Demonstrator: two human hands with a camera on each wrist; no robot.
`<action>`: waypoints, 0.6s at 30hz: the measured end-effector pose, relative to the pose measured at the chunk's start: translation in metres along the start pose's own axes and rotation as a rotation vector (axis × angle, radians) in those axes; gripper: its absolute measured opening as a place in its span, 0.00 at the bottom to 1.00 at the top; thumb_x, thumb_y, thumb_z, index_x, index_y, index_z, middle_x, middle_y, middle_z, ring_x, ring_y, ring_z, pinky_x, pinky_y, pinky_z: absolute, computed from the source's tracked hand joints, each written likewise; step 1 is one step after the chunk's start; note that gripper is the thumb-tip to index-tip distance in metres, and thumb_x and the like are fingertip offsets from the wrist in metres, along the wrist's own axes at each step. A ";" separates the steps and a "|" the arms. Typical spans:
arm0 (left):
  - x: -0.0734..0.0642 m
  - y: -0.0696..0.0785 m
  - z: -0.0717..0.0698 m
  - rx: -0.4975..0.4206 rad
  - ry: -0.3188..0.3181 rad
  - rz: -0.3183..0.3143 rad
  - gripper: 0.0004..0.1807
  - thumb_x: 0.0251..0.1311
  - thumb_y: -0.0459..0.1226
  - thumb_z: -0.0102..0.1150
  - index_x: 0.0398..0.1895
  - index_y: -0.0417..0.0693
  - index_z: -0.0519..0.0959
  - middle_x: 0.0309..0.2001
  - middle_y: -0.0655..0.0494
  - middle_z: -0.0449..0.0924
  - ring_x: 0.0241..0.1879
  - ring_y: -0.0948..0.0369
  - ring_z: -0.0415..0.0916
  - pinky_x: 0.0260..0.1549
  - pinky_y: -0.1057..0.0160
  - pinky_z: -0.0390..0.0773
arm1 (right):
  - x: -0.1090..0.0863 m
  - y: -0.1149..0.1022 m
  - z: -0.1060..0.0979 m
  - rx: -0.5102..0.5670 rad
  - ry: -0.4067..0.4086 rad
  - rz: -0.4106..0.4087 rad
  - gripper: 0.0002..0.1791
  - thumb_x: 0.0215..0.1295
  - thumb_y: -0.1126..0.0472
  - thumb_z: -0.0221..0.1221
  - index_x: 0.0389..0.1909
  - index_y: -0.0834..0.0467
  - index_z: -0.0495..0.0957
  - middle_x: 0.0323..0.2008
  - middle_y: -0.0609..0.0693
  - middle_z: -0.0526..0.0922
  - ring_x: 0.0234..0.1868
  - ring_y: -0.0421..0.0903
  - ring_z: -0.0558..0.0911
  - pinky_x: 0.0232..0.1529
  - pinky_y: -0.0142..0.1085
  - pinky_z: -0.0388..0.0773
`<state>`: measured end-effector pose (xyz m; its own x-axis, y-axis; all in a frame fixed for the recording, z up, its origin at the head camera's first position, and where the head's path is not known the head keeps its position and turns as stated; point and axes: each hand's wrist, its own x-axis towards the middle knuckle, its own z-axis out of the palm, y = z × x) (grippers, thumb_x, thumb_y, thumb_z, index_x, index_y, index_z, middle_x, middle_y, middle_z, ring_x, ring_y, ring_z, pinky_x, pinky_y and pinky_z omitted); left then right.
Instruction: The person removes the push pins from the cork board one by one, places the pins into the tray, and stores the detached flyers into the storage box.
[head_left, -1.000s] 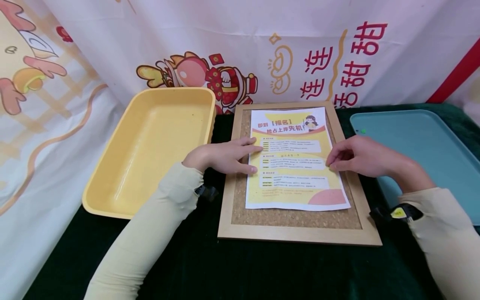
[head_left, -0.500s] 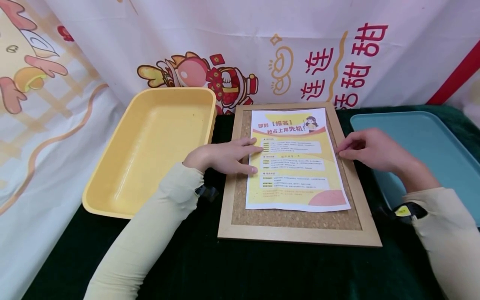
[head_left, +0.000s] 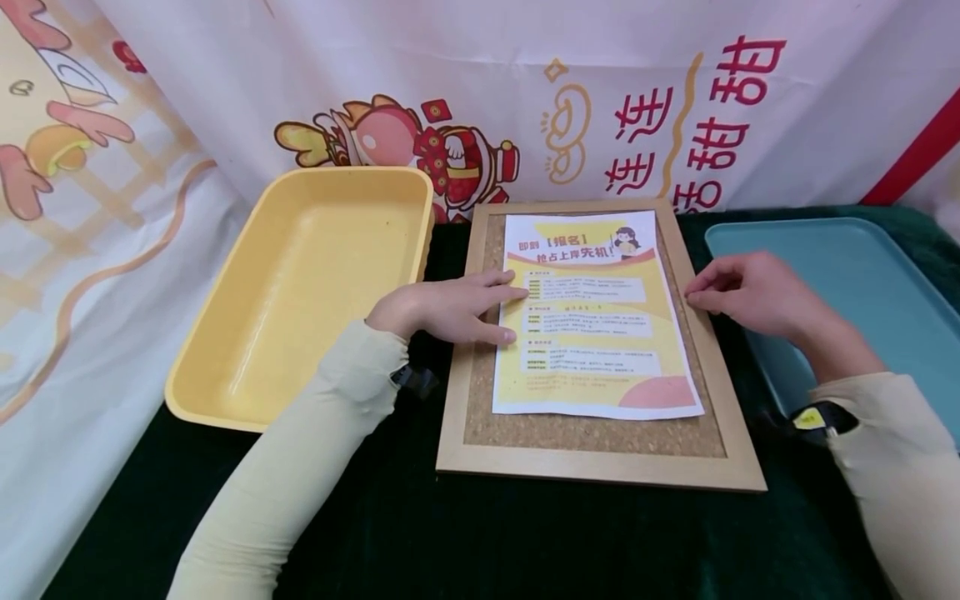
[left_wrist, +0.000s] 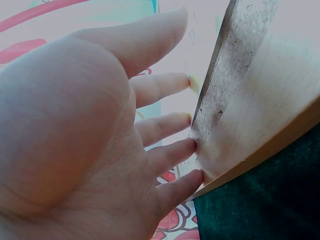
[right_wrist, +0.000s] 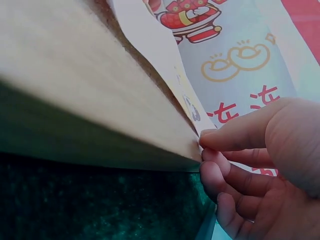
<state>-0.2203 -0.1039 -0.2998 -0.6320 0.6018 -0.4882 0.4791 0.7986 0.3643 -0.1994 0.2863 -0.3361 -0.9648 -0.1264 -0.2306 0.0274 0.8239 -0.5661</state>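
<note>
A yellow and white printed sheet (head_left: 577,342) lies on a wood-framed corkboard (head_left: 592,435). My left hand (head_left: 450,310) rests across the board's left side with fingers spread and fingertips on the sheet's left edge. In the left wrist view, the straight fingers (left_wrist: 160,90) reach across the frame onto the paper. At the board's right side, my right hand (head_left: 757,293) has its fingertips right at the wooden frame, off the paper. Its thumb and forefinger come close together and the other fingers curl, as the right wrist view shows. I cannot tell whether anything is between them.
A deep yellow tray (head_left: 292,333) stands left of the board, partly behind the left arm. A shallow blue tray (head_left: 832,250) lies to the right, partly hidden by the right hand and arm. Dark green cloth (head_left: 480,542) covers the table, and a printed white curtain (head_left: 450,50) hangs behind.
My right hand has moved right, from the sheet's right edge onto the board's frame. The left hand keeps its place on the sheet. The head view has shifted slightly.
</note>
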 end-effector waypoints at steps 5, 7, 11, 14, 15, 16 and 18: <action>0.002 0.000 -0.001 0.009 -0.004 0.002 0.43 0.77 0.58 0.54 0.88 0.61 0.49 0.89 0.53 0.33 0.88 0.50 0.30 0.85 0.45 0.45 | 0.001 0.001 0.002 0.005 0.011 -0.009 0.18 0.78 0.53 0.61 0.57 0.61 0.83 0.52 0.63 0.80 0.50 0.57 0.73 0.40 0.39 0.76; 0.001 0.000 -0.002 0.010 -0.005 -0.002 0.43 0.77 0.58 0.54 0.88 0.61 0.49 0.89 0.53 0.33 0.88 0.50 0.30 0.85 0.45 0.45 | 0.002 0.001 0.003 0.007 0.019 -0.012 0.17 0.78 0.53 0.60 0.56 0.61 0.83 0.51 0.62 0.80 0.50 0.57 0.73 0.40 0.39 0.76; 0.000 0.001 -0.002 0.009 -0.005 -0.010 0.44 0.77 0.58 0.54 0.88 0.61 0.50 0.89 0.53 0.33 0.88 0.50 0.31 0.84 0.44 0.45 | 0.004 0.000 0.006 0.007 0.034 -0.017 0.16 0.78 0.53 0.60 0.54 0.61 0.83 0.49 0.61 0.80 0.50 0.56 0.73 0.40 0.40 0.76; -0.002 0.002 -0.003 0.007 -0.001 -0.013 0.44 0.76 0.58 0.55 0.88 0.60 0.50 0.89 0.53 0.34 0.88 0.50 0.31 0.84 0.44 0.45 | 0.005 0.000 0.007 0.007 0.035 -0.018 0.17 0.78 0.53 0.60 0.55 0.62 0.82 0.49 0.62 0.79 0.50 0.57 0.73 0.40 0.40 0.75; -0.002 0.002 -0.003 0.005 -0.001 -0.012 0.44 0.76 0.58 0.55 0.88 0.60 0.50 0.89 0.53 0.34 0.88 0.50 0.31 0.84 0.44 0.45 | 0.006 0.000 0.007 0.009 0.033 -0.017 0.17 0.79 0.53 0.60 0.55 0.62 0.82 0.49 0.62 0.79 0.50 0.57 0.73 0.40 0.40 0.75; -0.002 0.002 -0.002 0.003 0.000 -0.013 0.44 0.76 0.58 0.55 0.88 0.60 0.50 0.89 0.53 0.34 0.88 0.50 0.31 0.84 0.44 0.45 | 0.006 0.000 0.007 0.010 0.032 -0.016 0.17 0.79 0.53 0.60 0.55 0.62 0.81 0.49 0.63 0.79 0.50 0.57 0.72 0.40 0.40 0.75; -0.002 0.002 -0.002 0.002 -0.001 -0.015 0.44 0.76 0.58 0.56 0.88 0.60 0.51 0.89 0.53 0.34 0.88 0.50 0.31 0.84 0.44 0.45 | 0.006 0.000 0.007 0.010 0.027 -0.013 0.17 0.79 0.53 0.60 0.55 0.62 0.81 0.50 0.62 0.79 0.50 0.57 0.72 0.40 0.40 0.75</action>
<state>-0.2188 -0.1033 -0.2963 -0.6383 0.5897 -0.4948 0.4706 0.8076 0.3553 -0.2032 0.2814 -0.3433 -0.9718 -0.1218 -0.2021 0.0175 0.8167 -0.5768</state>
